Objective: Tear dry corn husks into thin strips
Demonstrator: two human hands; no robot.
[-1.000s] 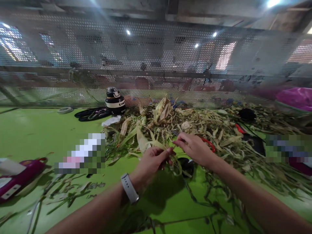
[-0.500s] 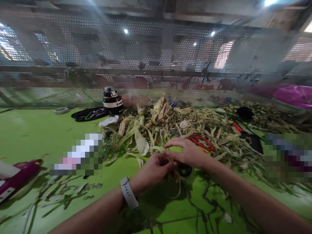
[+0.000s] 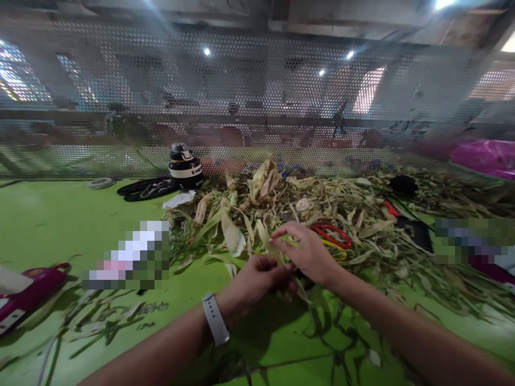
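Note:
A pale strip of corn husk (image 3: 263,236) runs between my two hands above the green table. My right hand (image 3: 309,254) is closed in a pinch on its upper part, with thumb and forefinger together. Just below and to the left, my left hand (image 3: 261,279) has its fingers curled around the strip's lower part; a tail of husk hangs past the fingertips. Its exact grip is partly hidden. Behind the hands lies a heap of dried corn husks (image 3: 354,203). Red loop handles (image 3: 332,236), with yellow beside them, rest at the heap's near edge by my right wrist.
A black bottle (image 3: 185,169), a black pouch (image 3: 147,188) and a white ring (image 3: 101,183) stand at the back left. A magenta device (image 3: 34,295) is at the far left. Beyond the table rises a perforated metal screen (image 3: 257,80). A magenta bag (image 3: 486,158) sits right.
The husk strip now stands up more between the hands. My right hand has turned to pinch its upper part, and my left hand has shifted slightly.

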